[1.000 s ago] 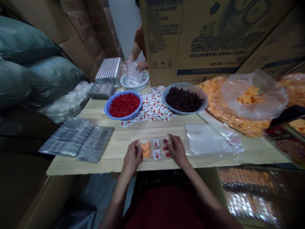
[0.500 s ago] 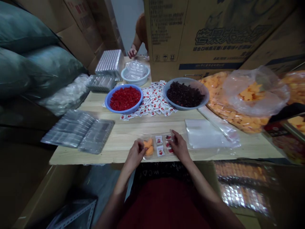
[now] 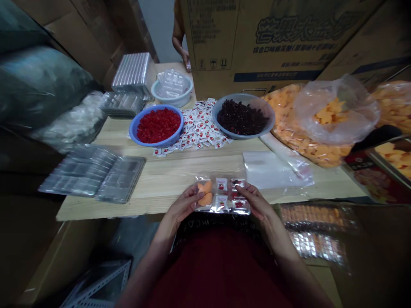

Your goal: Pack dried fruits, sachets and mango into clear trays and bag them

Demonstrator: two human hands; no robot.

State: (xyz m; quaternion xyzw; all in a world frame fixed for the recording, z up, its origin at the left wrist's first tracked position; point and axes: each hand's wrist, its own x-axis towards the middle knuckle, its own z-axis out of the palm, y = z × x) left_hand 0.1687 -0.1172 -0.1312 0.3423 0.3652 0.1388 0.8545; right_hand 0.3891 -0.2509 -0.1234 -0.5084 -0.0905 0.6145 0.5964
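Note:
Both hands hold a small clear plastic tray [image 3: 221, 196] lifted just over the near edge of the wooden table [image 3: 167, 179]. The tray holds orange pieces on its left, white sachets in the middle and red pieces on its right. My left hand [image 3: 183, 206] grips the tray's left end, fingers curled round it. At the right end my right hand [image 3: 257, 202] does the same.
A blue bowl of red pieces [image 3: 157, 126], a grey bowl of dark pieces [image 3: 242, 116] and loose sachets [image 3: 199, 130] sit farther back. Empty clear trays [image 3: 96, 173] lie left, clear bags [image 3: 269, 169] and bagged orange pieces [image 3: 317, 124] right. Another person's hand [image 3: 186, 60] is at the far end.
The filled tray has come up off the table and toward me, held at both ends. The view has tilted down a little. The other person's hand left the white bowl.

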